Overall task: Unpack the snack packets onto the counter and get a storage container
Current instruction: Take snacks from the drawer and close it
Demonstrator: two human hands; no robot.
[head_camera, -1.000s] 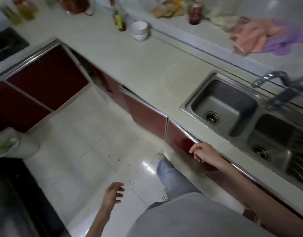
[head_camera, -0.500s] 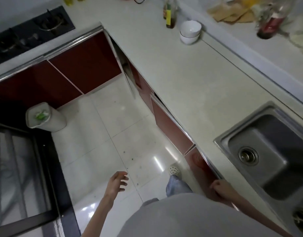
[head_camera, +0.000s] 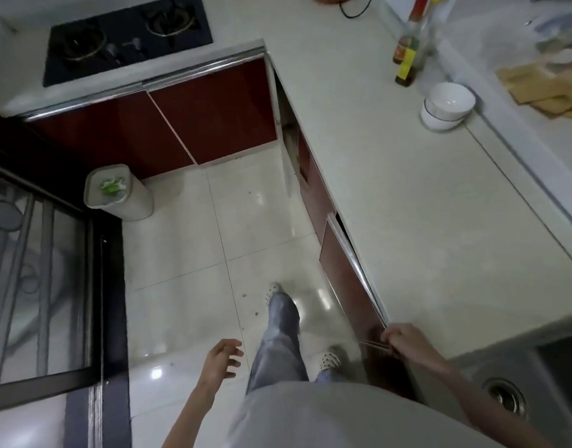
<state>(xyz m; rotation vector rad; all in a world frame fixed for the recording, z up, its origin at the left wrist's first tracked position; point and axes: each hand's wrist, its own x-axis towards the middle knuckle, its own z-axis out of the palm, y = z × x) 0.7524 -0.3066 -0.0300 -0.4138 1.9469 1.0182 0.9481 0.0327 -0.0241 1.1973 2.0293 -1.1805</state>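
Note:
My right hand [head_camera: 404,342] grips the metal top rail of a dark red cabinet door [head_camera: 349,279] under the pale counter [head_camera: 423,227], just left of the sink. Its fingers curl round the rail's near end. The door stands slightly out from the counter edge, with a dark gap along its top. My left hand [head_camera: 221,360] hangs over the tiled floor with fingers spread and holds nothing. Brown paper packets [head_camera: 543,88] lie on the raised ledge at the far right. No storage container shows in view.
Two stacked white bowls [head_camera: 447,105] and sauce bottles [head_camera: 407,56] stand on the counter. A steel sink [head_camera: 504,392] is at lower right, a black gas hob [head_camera: 126,40] at top left. A white waste bin [head_camera: 116,192] and a glass sliding door [head_camera: 36,286] flank the floor.
The view has swung left, away from the sink and toward the hob. My right hand stays on the cabinet door's rail, now curled round it. My left hand stays open over the floor.

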